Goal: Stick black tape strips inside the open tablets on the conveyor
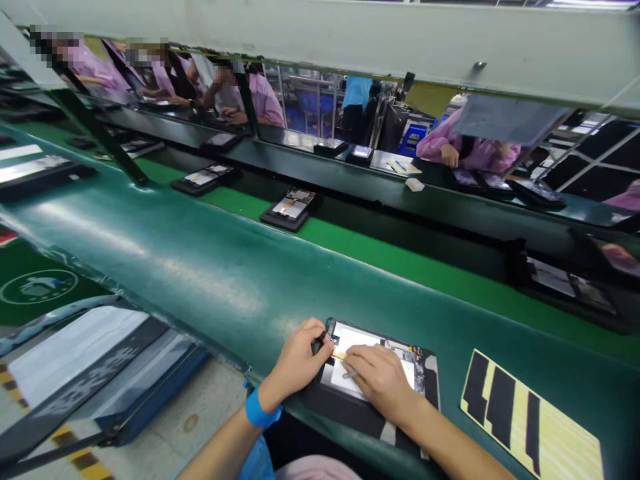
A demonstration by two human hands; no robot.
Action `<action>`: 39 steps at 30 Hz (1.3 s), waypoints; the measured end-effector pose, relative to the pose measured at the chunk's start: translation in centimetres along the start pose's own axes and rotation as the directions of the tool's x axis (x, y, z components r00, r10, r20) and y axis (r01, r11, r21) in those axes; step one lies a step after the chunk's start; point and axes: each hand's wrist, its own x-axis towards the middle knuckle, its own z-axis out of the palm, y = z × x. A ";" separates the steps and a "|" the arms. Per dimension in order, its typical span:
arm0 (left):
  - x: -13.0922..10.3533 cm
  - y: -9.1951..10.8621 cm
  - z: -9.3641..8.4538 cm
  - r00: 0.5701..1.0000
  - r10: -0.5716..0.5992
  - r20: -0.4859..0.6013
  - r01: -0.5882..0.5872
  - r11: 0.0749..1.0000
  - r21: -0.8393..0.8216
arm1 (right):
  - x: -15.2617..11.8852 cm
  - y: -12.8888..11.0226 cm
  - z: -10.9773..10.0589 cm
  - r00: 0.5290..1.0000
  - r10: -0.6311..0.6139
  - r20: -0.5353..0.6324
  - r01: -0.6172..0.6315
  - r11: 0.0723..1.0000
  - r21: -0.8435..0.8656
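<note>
Head view: opened black-and-silver tablet [354, 333]
Left hand [299, 360]: grip pinching small black piece [318, 344]. Right hand [384, 379]: grip unclear, beside thin orange strip [340, 355]; careless pressure could crease it.

Legible text, brands, numbers: none. Round emblem [39, 287], one, pale outline with blue-and-white figure, on the dark green surface [95, 267] at left; any lettering unreadable. Striped marking [64, 440], one, yellow and black, on the floor [200, 413], near left.
</note>
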 end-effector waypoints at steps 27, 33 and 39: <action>-3.6 -0.7 0.3 0.921 0.388 0.030 -0.347 0.784 0.515 | -0.2 -0.2 0.4 0.998 -0.019 0.055 0.026 0.991 -0.131; -4.8 -1.4 0.5 0.913 0.399 0.085 -0.363 0.698 0.617 | -0.1 -0.3 0.2 0.996 -0.043 0.073 0.051 0.992 -0.119; -4.9 -1.7 0.5 0.911 0.396 0.116 -0.370 0.660 0.654 | -0.1 -0.3 0.2 0.997 -0.032 0.072 0.039 0.993 -0.109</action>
